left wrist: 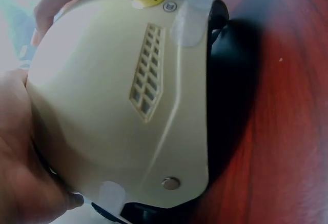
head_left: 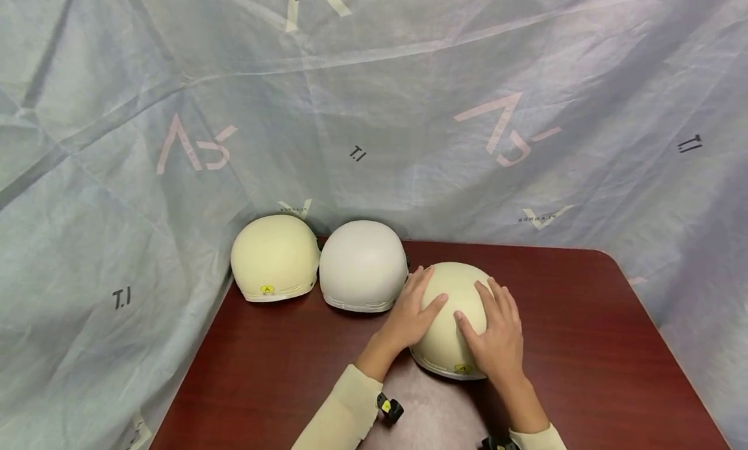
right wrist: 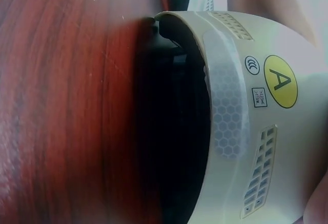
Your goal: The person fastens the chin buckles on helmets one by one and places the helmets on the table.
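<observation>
A cream helmet (head_left: pixel 447 339) with a round yellow "A" sticker (right wrist: pixel 281 81) is at the front middle of the red-brown table. The left hand (head_left: pixel 409 317) grips its left side, fingers curved along the shell and thumb on the dome. On the opposite side the right hand (head_left: pixel 501 339) holds it with spread, bent fingers. In the right wrist view, dark shadow lies under the rim; whether the helmet touches the table I cannot tell. Vent slots and a silver rivet (left wrist: pixel 171 183) show on its side in the left wrist view.
Two more helmets stand at the back left: a cream one (head_left: pixel 274 255) at the corner and a white one (head_left: pixel 363 265) beside it, near the left hand. The table (head_left: pixel 590 346) extends to the right. Grey printed sheeting (head_left: pixel 397 112) hangs behind and on both sides.
</observation>
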A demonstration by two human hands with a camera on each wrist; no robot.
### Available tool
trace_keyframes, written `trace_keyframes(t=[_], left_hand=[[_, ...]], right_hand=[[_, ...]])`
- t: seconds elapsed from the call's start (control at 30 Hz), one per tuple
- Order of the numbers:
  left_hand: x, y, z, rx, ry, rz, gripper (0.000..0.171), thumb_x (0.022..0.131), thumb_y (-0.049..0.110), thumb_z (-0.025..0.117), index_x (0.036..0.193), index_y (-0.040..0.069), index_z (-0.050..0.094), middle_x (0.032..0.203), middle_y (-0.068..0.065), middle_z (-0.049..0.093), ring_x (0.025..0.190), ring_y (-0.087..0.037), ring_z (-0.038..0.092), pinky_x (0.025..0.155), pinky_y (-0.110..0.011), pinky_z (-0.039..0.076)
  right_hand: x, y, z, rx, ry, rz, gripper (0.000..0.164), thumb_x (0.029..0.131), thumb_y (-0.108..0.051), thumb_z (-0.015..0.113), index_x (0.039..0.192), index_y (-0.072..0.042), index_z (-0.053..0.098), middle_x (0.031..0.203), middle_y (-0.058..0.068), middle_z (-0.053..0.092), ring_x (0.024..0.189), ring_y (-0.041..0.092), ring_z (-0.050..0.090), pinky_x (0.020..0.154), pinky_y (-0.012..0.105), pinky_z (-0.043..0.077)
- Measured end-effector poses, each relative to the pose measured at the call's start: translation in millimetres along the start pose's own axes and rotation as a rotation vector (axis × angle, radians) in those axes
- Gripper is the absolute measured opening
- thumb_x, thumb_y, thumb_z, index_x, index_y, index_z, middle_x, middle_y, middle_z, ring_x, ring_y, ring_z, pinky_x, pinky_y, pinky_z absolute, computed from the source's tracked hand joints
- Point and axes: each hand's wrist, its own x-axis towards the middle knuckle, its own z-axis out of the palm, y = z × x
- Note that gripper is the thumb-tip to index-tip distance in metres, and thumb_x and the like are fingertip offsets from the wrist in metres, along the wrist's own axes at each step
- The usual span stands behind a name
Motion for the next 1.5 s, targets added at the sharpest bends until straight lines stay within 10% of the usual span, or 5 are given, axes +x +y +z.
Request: trace_keyframes(t=[0.3, 0.63, 1.5], left_hand=[[-5.5, -2.2, 7.8, -0.049, 0.032, -0.014, 0.071, 0.107, 0.064, 0.044, 0.168, 0.032, 0.028, 0.178, -0.004, 0.021, 0.165, -0.033, 0.021, 0.125, -0.066, 0.032], [-6.7, 0.2, 7.5, -0.051, 0.055, -0.061, 0.074, 0.106, 0.066, 0.045, 0.168, 0.029, 0.028, 0.178, -0.005, 0.021, 0.165, -0.033, 0.02, 0.126, -0.065, 0.032], [-22.0, 44.5, 11.2, 0.145, 0.108, 0.037, 0.068, 0.107, 0.064, 0.044, 0.166, 0.033, 0.034, 0.175, -0.02, 0.022, 0.162, -0.048, 0.021, 0.12, -0.072, 0.035]], right_hand=[[-4.8, -2.2, -3.9, 0.04, -0.006, 0.043, 0.07, 0.088, -0.034, 0.077, 0.151, -0.01, 0.057, 0.161, 0.025, 0.047, 0.15, 0.052, 0.04, 0.118, 0.073, 0.032], [-3.1, -12.4, -7.0, 0.002, -0.134, 0.285, 0.086, 0.092, -0.047, 0.074, 0.164, -0.016, 0.038, 0.167, 0.028, 0.032, 0.15, 0.057, 0.034, 0.109, 0.079, 0.037], [-11.2, -4.7, -26.8, 0.2, -0.062, 0.336, 0.074, 0.095, -0.032, 0.074, 0.162, -0.022, 0.045, 0.167, 0.02, 0.038, 0.152, 0.049, 0.038, 0.114, 0.076, 0.033]])
